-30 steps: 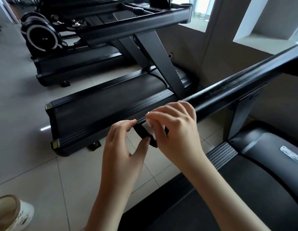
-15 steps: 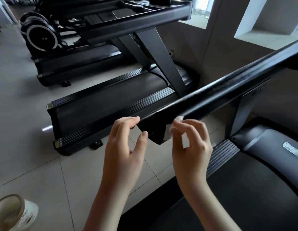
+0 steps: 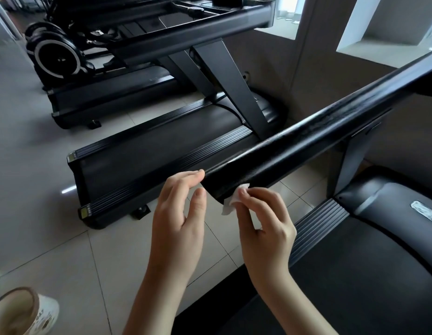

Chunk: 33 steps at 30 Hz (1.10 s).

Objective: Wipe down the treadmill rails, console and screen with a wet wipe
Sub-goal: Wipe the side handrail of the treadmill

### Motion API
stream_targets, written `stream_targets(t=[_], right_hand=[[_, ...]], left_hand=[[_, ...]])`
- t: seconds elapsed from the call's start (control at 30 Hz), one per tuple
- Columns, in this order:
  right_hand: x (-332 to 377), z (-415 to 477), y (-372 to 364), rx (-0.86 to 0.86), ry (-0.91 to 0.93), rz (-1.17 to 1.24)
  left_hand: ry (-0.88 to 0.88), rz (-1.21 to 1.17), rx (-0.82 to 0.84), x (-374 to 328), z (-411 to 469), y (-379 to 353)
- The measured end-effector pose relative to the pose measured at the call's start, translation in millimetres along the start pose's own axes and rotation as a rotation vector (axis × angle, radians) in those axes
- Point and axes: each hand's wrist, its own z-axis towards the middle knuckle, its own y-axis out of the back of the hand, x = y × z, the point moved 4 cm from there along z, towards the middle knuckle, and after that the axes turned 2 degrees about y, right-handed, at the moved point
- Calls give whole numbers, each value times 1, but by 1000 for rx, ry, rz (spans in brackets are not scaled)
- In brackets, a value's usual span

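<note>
A black treadmill rail (image 3: 314, 139) runs from the upper right down to its free end at mid-frame. My right hand (image 3: 265, 221) pinches a small white wet wipe (image 3: 230, 201) between thumb and fingertips, just under the rail's end. The wipe touches the underside of that end. My left hand (image 3: 178, 213) hovers at the left of the rail's end with relaxed fingers, its fingertips touching the tip of the rail. It holds nothing. The console and screen are out of view.
The belt and side step (image 3: 316, 226) of this treadmill lie at the lower right. A second treadmill (image 3: 147, 160) stands parallel on the left, more machines (image 3: 55, 54) behind it. A slipper (image 3: 24, 310) sits on the tiled floor at the bottom left.
My right hand came off the top of the rail's end and dropped below it, with the wipe in its fingertips. My left hand stayed at the tip of the rail.
</note>
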Motion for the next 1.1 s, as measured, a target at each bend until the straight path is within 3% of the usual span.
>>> stream_targets(t=[0.1,0.23,0.4,0.7,1.0,1.1], right_hand=[[9,10,-4,37,89,27],[28,34,-16,217,272,-52],[33,54,-24,308,316,-107],[8,24,4,131,240,-100],[-21,0,4,30,-72,-10],[-5,3,0,25,-8,28]], left_hand=[[42,-70,20,0,-1,1],[133,-220,43,4,-1,1],[161,-279,49,6,0,0],[193,-202,44,3,1,1],[99,-30,3,4,2,-5],[71,-21,-11,3,2,-7]])
